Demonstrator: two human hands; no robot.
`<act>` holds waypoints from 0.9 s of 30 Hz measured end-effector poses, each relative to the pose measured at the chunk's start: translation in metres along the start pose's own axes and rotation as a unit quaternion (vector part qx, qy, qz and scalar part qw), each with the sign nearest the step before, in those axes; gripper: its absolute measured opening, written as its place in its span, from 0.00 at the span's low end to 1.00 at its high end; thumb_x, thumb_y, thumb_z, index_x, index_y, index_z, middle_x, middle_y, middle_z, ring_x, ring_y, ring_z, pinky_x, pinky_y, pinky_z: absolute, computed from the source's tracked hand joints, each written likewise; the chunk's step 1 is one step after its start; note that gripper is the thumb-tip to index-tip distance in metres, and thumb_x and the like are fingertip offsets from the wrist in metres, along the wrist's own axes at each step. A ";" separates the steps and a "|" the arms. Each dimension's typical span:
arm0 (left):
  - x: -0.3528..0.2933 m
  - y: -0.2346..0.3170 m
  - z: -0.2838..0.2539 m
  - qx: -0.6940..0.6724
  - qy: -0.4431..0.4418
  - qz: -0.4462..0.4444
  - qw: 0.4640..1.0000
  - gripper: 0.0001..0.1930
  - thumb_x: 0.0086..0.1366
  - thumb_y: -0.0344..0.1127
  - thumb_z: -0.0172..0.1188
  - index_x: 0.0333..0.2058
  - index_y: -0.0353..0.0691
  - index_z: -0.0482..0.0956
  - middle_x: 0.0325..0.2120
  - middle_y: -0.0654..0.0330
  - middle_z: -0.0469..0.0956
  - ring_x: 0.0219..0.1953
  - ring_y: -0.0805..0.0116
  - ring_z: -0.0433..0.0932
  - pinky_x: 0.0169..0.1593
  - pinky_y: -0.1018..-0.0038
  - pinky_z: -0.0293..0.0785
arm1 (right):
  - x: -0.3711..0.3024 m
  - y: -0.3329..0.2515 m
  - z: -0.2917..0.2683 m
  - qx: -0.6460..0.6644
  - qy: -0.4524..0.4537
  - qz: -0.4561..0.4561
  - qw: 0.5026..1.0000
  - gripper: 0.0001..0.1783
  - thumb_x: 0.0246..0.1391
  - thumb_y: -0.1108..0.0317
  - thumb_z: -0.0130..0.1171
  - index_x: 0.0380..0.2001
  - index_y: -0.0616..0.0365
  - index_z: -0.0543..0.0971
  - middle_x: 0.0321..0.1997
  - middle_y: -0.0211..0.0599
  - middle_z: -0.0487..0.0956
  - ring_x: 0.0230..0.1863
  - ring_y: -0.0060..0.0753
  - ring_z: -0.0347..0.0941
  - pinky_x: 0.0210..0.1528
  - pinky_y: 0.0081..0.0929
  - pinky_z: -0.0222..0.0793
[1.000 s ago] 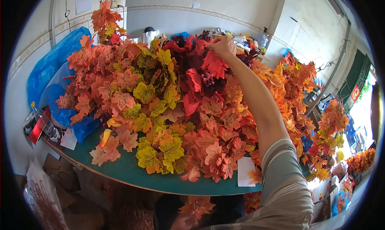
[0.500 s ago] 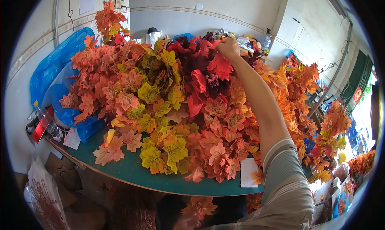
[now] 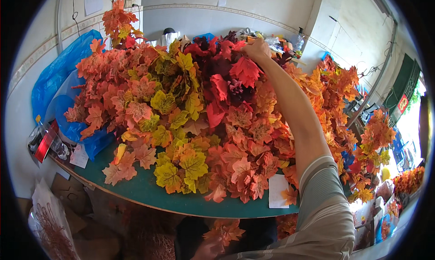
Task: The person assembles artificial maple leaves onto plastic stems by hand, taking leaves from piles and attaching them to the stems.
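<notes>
A large heap of artificial maple leaves covers the table. Salmon-orange leaves (image 3: 108, 74) lie on the left, yellow-green leaves (image 3: 163, 101) beside them, then dark red and bright red leaves (image 3: 246, 72) at the middle back, with orange leaves (image 3: 317, 97) to the right. Stretched across the heap, my right hand (image 3: 257, 49) is closed at its far side, just behind the bright red leaves. Its fingertips and whatever they grip are hidden. Low in front of the table edge, my dim left hand (image 3: 209, 249) holds a small bunch of orange maple leaves (image 3: 224, 230).
Blue plastic bags (image 3: 68, 56) bulge at the table's left end, near a clear bottle (image 3: 56, 144). A white paper (image 3: 278, 192) lies by the front edge of the green table (image 3: 149, 192). Cardboard boxes (image 3: 68, 192) stand below left. Clutter (image 3: 281, 44) lines the back wall.
The whole view has shifted slightly, so the heap appears a little farther left and higher. My right hand stays closed at the back of the heap; my left still holds the orange maple leaves.
</notes>
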State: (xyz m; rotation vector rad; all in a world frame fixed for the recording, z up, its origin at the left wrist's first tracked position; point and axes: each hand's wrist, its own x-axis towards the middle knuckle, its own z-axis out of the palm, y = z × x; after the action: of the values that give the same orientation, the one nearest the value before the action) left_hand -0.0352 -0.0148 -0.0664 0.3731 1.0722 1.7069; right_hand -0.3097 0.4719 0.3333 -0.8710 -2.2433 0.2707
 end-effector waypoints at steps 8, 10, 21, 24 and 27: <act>-0.006 -0.025 -0.007 0.104 -0.009 0.096 0.990 0.09 0.70 0.33 0.48 0.34 0.35 0.74 0.23 0.61 0.73 0.25 0.72 0.70 0.31 0.75 0.71 | -0.003 0.002 -0.035 0.129 0.095 -0.002 0.987 0.14 0.39 0.56 0.63 0.26 0.55 0.84 0.32 0.47 0.82 0.38 0.46 0.78 0.43 0.37 0.72; -0.010 0.006 0.015 0.086 0.000 0.103 0.991 0.09 0.69 0.32 0.48 0.35 0.35 0.75 0.23 0.61 0.73 0.25 0.72 0.70 0.31 0.75 0.70 | 0.001 0.009 -0.043 0.143 0.122 -0.004 0.982 0.14 0.39 0.57 0.63 0.25 0.56 0.83 0.31 0.46 0.82 0.37 0.45 0.78 0.42 0.36 0.72; -0.004 -0.003 0.017 -0.329 0.004 -0.177 0.928 0.11 0.68 0.31 0.47 0.44 0.32 0.72 0.27 0.56 0.76 0.27 0.64 0.73 0.35 0.71 0.68 | -0.022 0.032 -0.114 0.222 0.143 -0.112 0.958 0.15 0.39 0.55 0.65 0.25 0.55 0.84 0.25 0.39 0.82 0.31 0.36 0.79 0.39 0.31 0.72; -0.005 -0.007 0.017 -0.287 -0.051 -0.123 0.949 0.08 0.67 0.30 0.48 0.41 0.34 0.73 0.30 0.57 0.77 0.29 0.67 0.76 0.34 0.72 0.72 | -0.045 0.043 -0.141 0.249 0.098 -0.123 0.956 0.15 0.40 0.55 0.65 0.25 0.55 0.83 0.25 0.38 0.82 0.30 0.31 0.78 0.37 0.27 0.71; -0.011 -0.002 0.028 -0.272 -0.046 -0.110 0.955 0.09 0.67 0.30 0.48 0.41 0.34 0.73 0.29 0.57 0.77 0.28 0.66 0.77 0.33 0.71 0.73 | -0.089 0.060 -0.178 0.294 0.002 -0.131 0.947 0.13 0.45 0.59 0.62 0.24 0.59 0.82 0.26 0.35 0.81 0.29 0.23 0.75 0.36 0.22 0.68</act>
State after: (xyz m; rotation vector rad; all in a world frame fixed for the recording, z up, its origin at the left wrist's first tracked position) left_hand -0.0100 -0.0109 -0.0502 -0.0201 0.5180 1.6831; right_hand -0.1112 0.4489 0.3904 -0.2508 -2.0631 0.7605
